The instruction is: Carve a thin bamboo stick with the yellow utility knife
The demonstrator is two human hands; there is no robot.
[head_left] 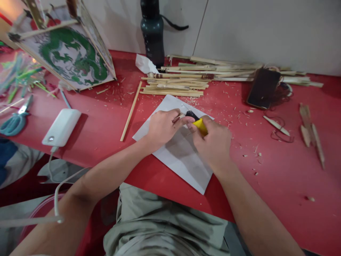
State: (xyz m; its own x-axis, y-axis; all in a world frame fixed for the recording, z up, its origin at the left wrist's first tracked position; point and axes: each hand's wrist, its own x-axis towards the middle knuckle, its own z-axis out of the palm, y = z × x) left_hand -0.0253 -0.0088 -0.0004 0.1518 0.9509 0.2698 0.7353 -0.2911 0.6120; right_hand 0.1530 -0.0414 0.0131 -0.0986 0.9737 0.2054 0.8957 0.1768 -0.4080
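Observation:
My right hand [213,140] is closed round the yellow handle of a knife [200,125], whose black part points up and left. My left hand [164,126] pinches a short thin wooden stick [179,117] just left of the knife. The fingertips of both hands meet, with the left thumb against the knife's front. The blade's edge and its contact with the stick are too blurred to make out. Beneath both hands lies a white sheet of paper [183,160] on the red table [266,185]. Small wood shavings are scattered past its far edge.
Several bamboo sticks [173,87] lie beyond the paper, with one stick [130,112] apart at left. A dark bottle [152,35] stands by the wall. Left are a dragon lantern [74,57], white power bank [61,127] and scissors [16,121]; right, a phone [263,88] and wooden pieces [309,124].

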